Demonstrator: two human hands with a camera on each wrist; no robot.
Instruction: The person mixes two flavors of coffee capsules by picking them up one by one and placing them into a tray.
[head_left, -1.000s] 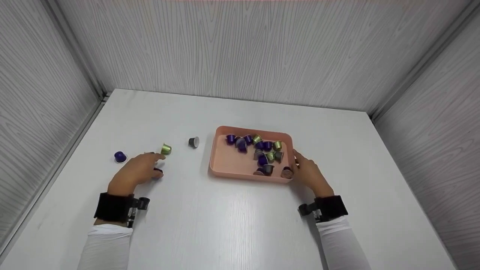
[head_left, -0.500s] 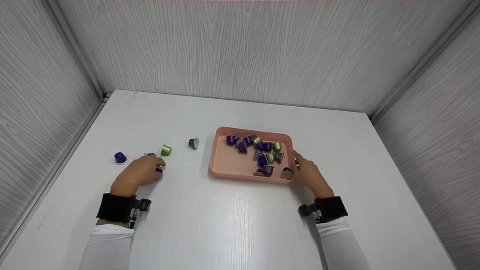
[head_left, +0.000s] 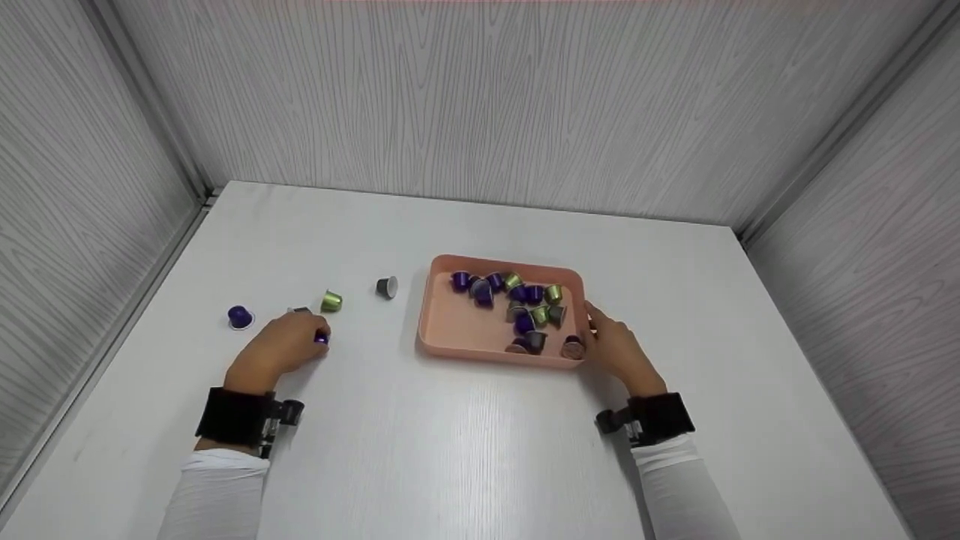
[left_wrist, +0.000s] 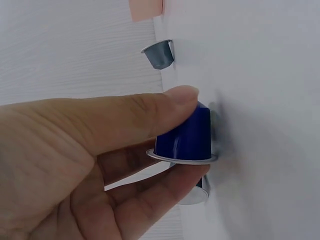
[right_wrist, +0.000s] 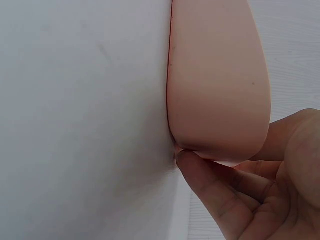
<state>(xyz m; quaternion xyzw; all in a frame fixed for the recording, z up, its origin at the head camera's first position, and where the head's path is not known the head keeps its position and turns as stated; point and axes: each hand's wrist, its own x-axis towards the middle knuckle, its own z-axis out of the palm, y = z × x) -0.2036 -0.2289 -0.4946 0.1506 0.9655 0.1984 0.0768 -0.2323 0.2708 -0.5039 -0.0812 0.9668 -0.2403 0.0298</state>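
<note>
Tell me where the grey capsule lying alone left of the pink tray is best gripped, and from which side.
Probably from above, pinching across its tapered body. The grey capsule lies on its side on the table, clear of the tray and green capsule, so fingers likely fit either side.

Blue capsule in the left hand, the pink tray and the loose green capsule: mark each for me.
blue capsule (left_wrist: 186, 134), left wrist view, its side wall.
pink tray (head_left: 450, 330), head view, bare floor.
green capsule (head_left: 331, 301), head view, its side.
</note>
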